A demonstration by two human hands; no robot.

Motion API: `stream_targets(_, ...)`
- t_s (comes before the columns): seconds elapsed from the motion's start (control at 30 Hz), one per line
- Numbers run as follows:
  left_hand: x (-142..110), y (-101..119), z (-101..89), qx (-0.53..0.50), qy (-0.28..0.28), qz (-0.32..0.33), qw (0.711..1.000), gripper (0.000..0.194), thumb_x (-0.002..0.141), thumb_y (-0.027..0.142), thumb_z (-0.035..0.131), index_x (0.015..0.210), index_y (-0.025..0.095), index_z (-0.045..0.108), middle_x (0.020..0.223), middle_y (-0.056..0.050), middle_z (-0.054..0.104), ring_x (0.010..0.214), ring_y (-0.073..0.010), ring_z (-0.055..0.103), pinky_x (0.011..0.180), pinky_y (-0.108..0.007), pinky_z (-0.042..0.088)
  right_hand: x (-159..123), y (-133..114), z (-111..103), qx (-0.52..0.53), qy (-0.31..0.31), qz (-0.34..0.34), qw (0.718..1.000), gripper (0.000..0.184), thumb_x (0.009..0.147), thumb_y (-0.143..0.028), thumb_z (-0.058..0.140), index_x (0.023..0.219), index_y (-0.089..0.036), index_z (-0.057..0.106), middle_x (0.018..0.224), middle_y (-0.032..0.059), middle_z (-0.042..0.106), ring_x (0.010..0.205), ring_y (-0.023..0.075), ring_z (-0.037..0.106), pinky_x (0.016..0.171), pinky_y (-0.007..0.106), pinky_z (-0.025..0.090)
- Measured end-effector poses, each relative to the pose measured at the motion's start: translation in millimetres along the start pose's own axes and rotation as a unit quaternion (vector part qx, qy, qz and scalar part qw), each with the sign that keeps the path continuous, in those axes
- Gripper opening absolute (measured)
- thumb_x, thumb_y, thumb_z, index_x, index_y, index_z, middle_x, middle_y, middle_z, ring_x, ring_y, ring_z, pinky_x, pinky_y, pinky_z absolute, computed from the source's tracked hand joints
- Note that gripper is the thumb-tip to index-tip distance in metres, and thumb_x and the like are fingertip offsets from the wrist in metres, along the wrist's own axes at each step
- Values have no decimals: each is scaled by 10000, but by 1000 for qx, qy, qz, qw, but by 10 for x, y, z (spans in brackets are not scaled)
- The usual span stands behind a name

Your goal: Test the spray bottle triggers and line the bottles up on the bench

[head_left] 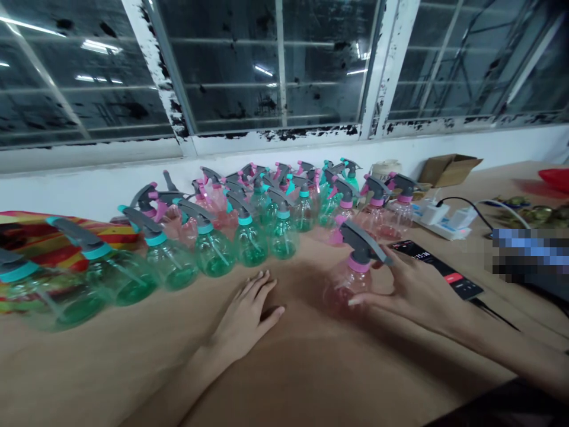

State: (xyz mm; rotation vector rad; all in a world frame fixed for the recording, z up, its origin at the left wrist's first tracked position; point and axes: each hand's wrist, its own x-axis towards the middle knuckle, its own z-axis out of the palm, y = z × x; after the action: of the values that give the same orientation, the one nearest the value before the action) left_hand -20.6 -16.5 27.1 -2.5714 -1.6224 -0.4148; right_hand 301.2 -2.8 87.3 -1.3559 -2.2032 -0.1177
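My right hand (411,287) is wrapped round a pink see-through spray bottle (351,270) with a grey trigger head, standing upright on the brown table (288,367). My left hand (246,311) lies flat on the table, fingers stretched out, holding nothing. It rests just in front of a row of green spray bottles (249,237). Several more green and pink spray bottles (306,196) stand crowded behind, up to the wall.
A black phone (438,270) with a lit screen lies right of my right hand, its cable trailing off. A white power strip (444,219), a cardboard box (447,169) and a striped bag (40,237) at the far left stand along the wall under the windows.
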Motion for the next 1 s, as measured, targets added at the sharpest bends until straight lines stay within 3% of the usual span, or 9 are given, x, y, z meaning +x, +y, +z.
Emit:
stream_targets(0.1, 3, -4, -8, 2, 1, 4, 1000, 498, 939, 495, 456, 1314, 169, 484, 1438, -114, 440, 1326, -269, 393, 1085, -467, 309, 35, 77, 13, 129, 5, -3, 992, 862, 669, -645, 671, 1363, -217, 393, 1192, 138, 636, 1008, 333, 629, 746, 434, 523)
stream_targets(0.2, 2, -6, -12, 2, -1, 2, 1000, 506, 939, 493, 463, 1320, 160, 482, 1441, -118, 433, 1332, -269, 383, 1086, -463, 311, 168, 22, 25, 251, -29, 23, 967, 719, 714, -563, 670, 1335, -271, 452, 1029, 77, 686, 892, 282, 652, 694, 403, 527)
stream_targets(0.33, 2, -10, -16, 0, 4, 5, 1000, 490, 942, 497, 459, 1325, 192, 468, 1437, -97, 444, 1317, -256, 407, 1080, -451, 325, 332, -230, 72, 341, -12, 113, 933, 416, 698, -518, 692, 1024, -262, 663, 707, 15, 642, 640, 212, 601, 599, 364, 500)
stream_targets(0.43, 2, -6, -24, -4, 5, 7, 1000, 474, 944, 485, 463, 1321, 199, 462, 1439, -93, 441, 1315, -253, 410, 1073, -443, 336, 422, -363, 170, 409, 43, 133, 902, 239, 725, -464, 674, 846, -258, 667, 724, 11, 645, 669, 199, 592, 617, 330, 482)
stream_targets(0.6, -11, 14, -33, -11, -3, -1, 1000, 472, 943, 477, 465, 1330, 207, 446, 1451, -86, 426, 1321, -256, 401, 1074, -454, 335, 527, -379, 349, 436, 57, 120, 890, 118, 763, -357, 595, 746, -241, 609, 608, -27, 545, 554, 156, 494, 513, 275, 412)
stream_targets(0.77, -23, 24, -38, -12, -18, -8, 1000, 482, 941, 463, 480, 1343, 201, 435, 1461, -89, 410, 1340, -253, 370, 1090, -459, 315, 659, -398, 439, 452, 51, 75, 887, 67, 741, -270, 555, 753, -235, 611, 681, -24, 551, 611, 154, 498, 563, 271, 423)
stream_targets(1.0, -34, 56, -70, -18, -30, -13, 999, 488, 934, 432, 508, 1350, 194, 421, 1469, -101, 395, 1340, -258, 367, 1086, -477, 322, 857, -442, 555, 484, 26, 17, 875, 120, 777, -331, 569, 818, -257, 655, 673, -30, 604, 635, 165, 540, 612, 290, 445)
